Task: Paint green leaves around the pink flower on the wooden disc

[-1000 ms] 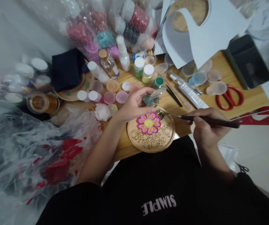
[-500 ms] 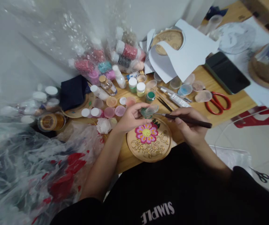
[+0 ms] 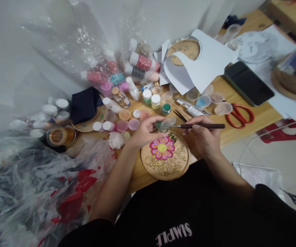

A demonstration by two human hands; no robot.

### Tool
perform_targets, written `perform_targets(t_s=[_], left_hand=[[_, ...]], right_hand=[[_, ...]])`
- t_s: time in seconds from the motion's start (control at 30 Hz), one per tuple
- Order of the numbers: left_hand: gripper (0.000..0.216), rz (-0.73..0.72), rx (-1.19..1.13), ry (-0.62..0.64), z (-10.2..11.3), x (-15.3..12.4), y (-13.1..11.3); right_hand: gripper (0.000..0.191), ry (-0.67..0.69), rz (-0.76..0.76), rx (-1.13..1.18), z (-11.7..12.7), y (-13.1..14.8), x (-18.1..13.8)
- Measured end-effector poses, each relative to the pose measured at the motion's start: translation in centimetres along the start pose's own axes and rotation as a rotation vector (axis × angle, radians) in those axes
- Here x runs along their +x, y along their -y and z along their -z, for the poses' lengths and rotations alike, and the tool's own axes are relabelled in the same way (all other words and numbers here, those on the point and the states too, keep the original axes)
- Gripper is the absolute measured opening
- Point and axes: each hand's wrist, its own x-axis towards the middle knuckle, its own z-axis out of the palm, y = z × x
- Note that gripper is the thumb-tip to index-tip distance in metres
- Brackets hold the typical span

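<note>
My left hand (image 3: 148,132) is closed on a small clear plastic cup (image 3: 163,125) with green stuff in it and its lid tilted open. Between the fingers of my right hand (image 3: 205,133) is a slim tool with a dark handle (image 3: 212,126); its thin metal tip points left and is at the cup. Below both hands lies a round wooden board (image 3: 148,164), bearing a pink flower (image 3: 162,147) with a yellow centre, green leaves and gold outlines. Part of the board is behind my left hand. An open jar of green (image 3: 166,108) stands just beyond the cup.
Red-handled scissors (image 3: 242,116) and a phone (image 3: 249,83) lie to the right. White-lidded jars (image 3: 155,101), tweezers (image 3: 180,115) and a glue tube (image 3: 193,109) are behind the hands. Crumpled plastic bags (image 3: 34,185) fill the left. White paper (image 3: 209,55) covers the back right.
The tool in my right hand has swung more level, and that hand has shifted slightly left. My left hand still holds the cup. The whole view has shifted a little.
</note>
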Motion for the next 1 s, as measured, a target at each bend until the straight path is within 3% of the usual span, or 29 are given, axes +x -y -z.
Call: perform_targets(t_s=[0.47, 0.8, 1.0], left_hand=[[0.048, 0.007, -0.013, 0.029, -0.6, 0.0, -1.1], [0.051, 0.005, -0.031, 0.026, -0.7, 0.0, -1.1], [0.048, 0.024, -0.005, 0.047, -0.7, 0.0, -1.4]], right_hand=[[0.014, 0.005, 0.023, 0.048, 0.3, 0.2, 0.3], [0.012, -0.007, 0.092, -0.095, 0.9, 0.1, -0.3], [0.01, -0.034, 0.094, -0.025, 1.0, 0.7, -0.4]])
